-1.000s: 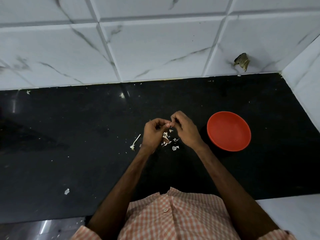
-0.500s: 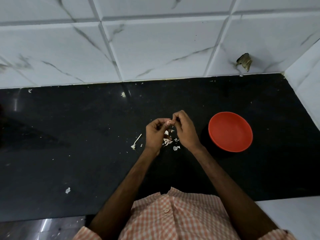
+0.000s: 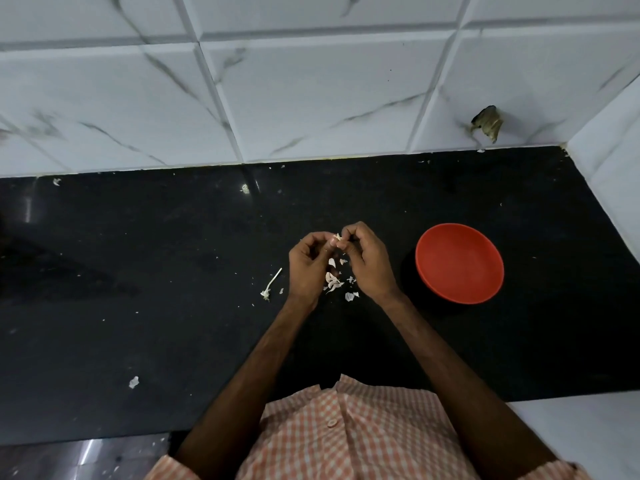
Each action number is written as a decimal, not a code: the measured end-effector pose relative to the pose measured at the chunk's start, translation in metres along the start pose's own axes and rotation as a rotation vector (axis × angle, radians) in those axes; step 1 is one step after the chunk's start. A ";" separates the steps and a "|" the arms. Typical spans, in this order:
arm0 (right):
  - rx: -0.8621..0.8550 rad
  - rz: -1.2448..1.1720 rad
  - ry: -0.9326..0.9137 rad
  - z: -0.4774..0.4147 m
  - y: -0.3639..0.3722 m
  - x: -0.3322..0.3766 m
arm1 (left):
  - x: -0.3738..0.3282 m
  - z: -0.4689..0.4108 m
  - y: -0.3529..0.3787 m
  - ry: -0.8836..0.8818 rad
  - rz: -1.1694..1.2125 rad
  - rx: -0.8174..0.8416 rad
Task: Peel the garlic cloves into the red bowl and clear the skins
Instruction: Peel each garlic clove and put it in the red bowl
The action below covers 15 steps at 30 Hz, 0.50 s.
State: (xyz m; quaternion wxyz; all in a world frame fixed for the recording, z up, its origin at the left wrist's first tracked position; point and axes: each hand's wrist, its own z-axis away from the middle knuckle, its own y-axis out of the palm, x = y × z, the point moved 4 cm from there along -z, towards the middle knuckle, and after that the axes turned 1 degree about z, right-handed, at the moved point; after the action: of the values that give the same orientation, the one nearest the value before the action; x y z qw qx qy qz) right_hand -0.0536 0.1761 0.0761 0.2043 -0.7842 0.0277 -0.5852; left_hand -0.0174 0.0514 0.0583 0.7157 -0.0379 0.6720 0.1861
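Above the black counter (image 3: 138, 271), my left hand (image 3: 308, 265) and my right hand (image 3: 369, 263) meet fingertip to fingertip and pinch a small garlic clove (image 3: 337, 238) between them. A bit of pale skin sticks out of the clove at the top. Under the hands lies a small heap of white garlic skins (image 3: 334, 281). The red bowl (image 3: 459, 263) stands on the counter to the right of my right hand, and nothing shows inside it.
A white garlic stem (image 3: 272, 284) lies left of my left hand. Loose skin scraps lie at the front left (image 3: 133, 382) and near the tiled wall (image 3: 245, 188). A white side wall (image 3: 616, 161) bounds the counter on the right.
Both hands stay together on the clove and have only shifted slightly. A few more skin flakes lie beneath them.
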 end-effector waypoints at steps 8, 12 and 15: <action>-0.050 -0.078 0.103 0.000 0.005 -0.001 | -0.006 0.003 -0.003 0.052 0.053 -0.018; -0.069 -0.102 0.181 0.001 0.005 -0.005 | -0.006 0.001 -0.003 0.037 0.043 -0.041; -0.086 -0.229 0.298 0.002 0.005 -0.010 | -0.004 0.001 -0.002 -0.007 0.111 -0.034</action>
State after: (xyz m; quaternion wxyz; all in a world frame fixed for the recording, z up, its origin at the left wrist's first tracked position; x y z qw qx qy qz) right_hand -0.0539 0.1747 0.0651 0.0962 -0.6951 -0.0068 -0.7124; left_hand -0.0159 0.0488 0.0620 0.7058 -0.0121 0.6674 0.2373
